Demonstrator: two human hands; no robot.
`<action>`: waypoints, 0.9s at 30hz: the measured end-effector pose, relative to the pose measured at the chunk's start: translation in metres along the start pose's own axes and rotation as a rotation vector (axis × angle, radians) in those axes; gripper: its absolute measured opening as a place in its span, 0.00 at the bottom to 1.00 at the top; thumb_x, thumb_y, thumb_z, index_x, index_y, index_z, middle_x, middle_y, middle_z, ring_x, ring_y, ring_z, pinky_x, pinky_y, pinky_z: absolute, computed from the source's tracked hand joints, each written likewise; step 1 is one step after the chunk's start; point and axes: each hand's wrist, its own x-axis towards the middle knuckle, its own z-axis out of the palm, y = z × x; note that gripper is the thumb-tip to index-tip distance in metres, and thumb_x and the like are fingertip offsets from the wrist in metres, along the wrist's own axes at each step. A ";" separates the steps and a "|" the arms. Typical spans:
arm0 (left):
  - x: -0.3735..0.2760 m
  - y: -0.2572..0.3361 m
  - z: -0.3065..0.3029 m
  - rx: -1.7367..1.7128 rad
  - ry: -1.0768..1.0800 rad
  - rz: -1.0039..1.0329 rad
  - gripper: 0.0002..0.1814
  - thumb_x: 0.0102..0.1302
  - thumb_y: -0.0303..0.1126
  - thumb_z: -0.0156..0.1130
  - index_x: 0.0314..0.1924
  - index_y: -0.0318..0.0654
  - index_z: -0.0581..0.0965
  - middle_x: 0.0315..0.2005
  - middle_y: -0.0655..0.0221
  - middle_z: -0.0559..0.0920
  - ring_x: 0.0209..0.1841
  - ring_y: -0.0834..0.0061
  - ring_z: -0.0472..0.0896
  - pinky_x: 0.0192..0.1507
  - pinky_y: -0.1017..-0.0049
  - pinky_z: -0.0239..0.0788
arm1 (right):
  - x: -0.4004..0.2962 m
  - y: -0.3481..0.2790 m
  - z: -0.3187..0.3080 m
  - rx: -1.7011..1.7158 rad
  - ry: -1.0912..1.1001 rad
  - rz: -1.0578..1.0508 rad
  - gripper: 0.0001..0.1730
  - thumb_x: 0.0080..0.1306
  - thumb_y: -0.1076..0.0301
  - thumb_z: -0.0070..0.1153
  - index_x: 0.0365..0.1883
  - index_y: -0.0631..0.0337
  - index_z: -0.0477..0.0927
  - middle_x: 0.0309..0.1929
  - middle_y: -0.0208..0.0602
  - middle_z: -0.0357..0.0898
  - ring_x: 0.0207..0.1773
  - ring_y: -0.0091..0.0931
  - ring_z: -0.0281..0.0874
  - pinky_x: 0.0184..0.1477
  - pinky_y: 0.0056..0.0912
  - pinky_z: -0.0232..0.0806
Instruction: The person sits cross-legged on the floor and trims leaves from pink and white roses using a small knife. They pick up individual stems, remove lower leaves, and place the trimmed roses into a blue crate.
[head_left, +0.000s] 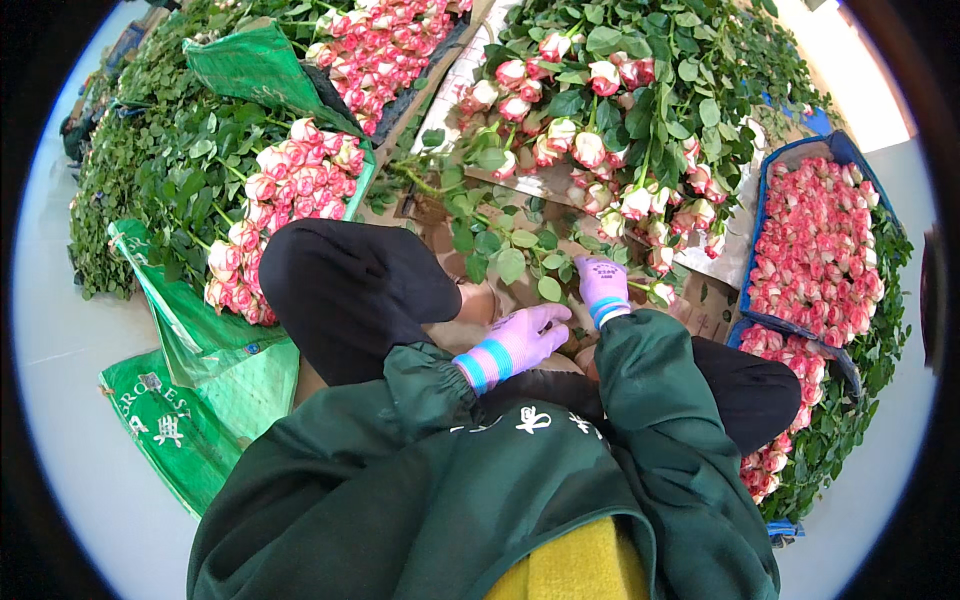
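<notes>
My right hand, in a lilac knit glove with a striped cuff, is closed around a rose stem. A pink-and-white rose bloom sticks out to its right. Leafy stem extends to the upper left of the hand, though leaves overlap and hide where it ends. My left hand, gloved the same way, hovers just left of and below the right one. Its fingers are apart and slightly curled, with nothing visible in them. Beyond both hands lies a loose heap of roses, blooms towards me.
Bundled roses rest in green wrapping at left. Blue-edged wrapping holds packed roses at right. More bundled roses lie at the top. My bent knees flank cardboard with scattered leaves.
</notes>
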 end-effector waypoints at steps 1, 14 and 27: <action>0.000 0.003 0.000 0.016 0.005 -0.002 0.18 0.64 0.34 0.53 0.52 0.33 0.72 0.38 0.66 0.80 0.40 0.81 0.75 0.46 0.79 0.66 | 0.003 -0.003 0.000 -0.026 -0.028 -0.023 0.14 0.56 0.71 0.45 0.40 0.52 0.76 0.36 0.37 0.80 0.41 0.37 0.78 0.39 0.45 0.66; 0.009 -0.006 0.000 0.043 -0.040 0.004 0.17 0.64 0.34 0.54 0.51 0.35 0.73 0.39 0.64 0.81 0.39 0.78 0.77 0.45 0.77 0.68 | 0.011 -0.014 0.038 0.036 -0.055 0.131 0.07 0.54 0.70 0.49 0.26 0.59 0.80 0.28 0.42 0.80 0.34 0.37 0.80 0.36 0.40 0.71; 0.013 -0.014 -0.001 -0.199 -0.118 -0.188 0.19 0.65 0.32 0.54 0.54 0.31 0.69 0.39 0.70 0.78 0.37 0.84 0.73 0.40 0.85 0.66 | 0.008 -0.029 0.037 0.264 -0.183 0.296 0.11 0.58 0.70 0.47 0.35 0.53 0.81 0.33 0.31 0.81 0.39 0.31 0.79 0.36 0.40 0.65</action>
